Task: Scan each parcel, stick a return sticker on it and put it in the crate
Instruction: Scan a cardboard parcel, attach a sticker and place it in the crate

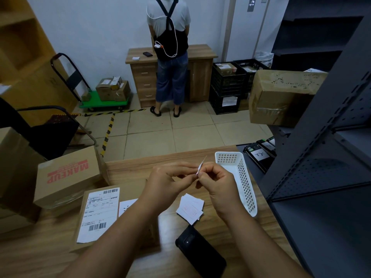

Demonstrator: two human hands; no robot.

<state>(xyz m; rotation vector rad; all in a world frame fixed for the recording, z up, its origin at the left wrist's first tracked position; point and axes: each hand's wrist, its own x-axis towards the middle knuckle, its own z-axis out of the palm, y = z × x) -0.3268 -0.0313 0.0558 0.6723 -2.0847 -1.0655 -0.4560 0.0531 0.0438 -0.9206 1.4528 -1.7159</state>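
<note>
1. My left hand [170,178] and right hand [215,183] pinch one return sticker [201,165] between fingertips — held above the table [140,167].
2. The labelled parcel [96,215] lies flat — just left of my left forearm.

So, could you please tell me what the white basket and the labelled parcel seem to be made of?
White basket: apparently moulded plastic, smooth, with a grid of square holes. Labelled parcel: brown cardboard, matte, bearing a white paper shipping label with barcodes.

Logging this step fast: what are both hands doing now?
Left hand: pinching the sticker.
Right hand: pinching the same sticker, apparently peeling it.
</note>
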